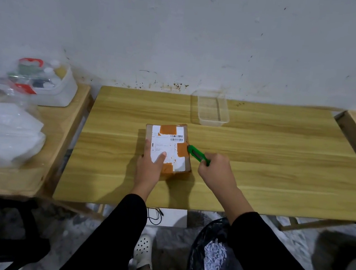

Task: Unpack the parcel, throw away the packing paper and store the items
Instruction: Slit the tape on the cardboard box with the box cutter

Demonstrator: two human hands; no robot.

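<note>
On wooden table (257, 165), mid-centre, brown cardboard parcel with orange tape and white label (168, 148) is pinned flat by left hand (150, 165) (fingers spread); green plastic box cutter (198, 155) is gripped by right hand (216, 172), tip at parcel's right edge.

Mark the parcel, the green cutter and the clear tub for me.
parcel (167, 143): head view, on the white label on its top face.
green cutter (197, 154): head view, on the middle of its green body.
clear tub (214, 123): head view, on its near rim.
</note>
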